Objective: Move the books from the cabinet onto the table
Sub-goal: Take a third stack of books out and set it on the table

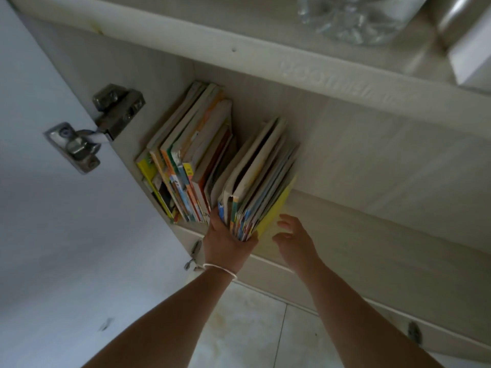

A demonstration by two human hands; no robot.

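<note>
Head: L hand [225, 243] round book bundle [259, 181].

Dim, soft, even light; cabinet door [39, 181] has a bluish cast; wide-angle bending at edges; upper-right glassware [353, 19] blurred.

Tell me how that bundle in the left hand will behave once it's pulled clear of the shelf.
Likely to fan: the bundle is many thin books, gripped by the left hand at one end only. Glossy covers may slide. The open right hand could steady the yellow side.
</note>
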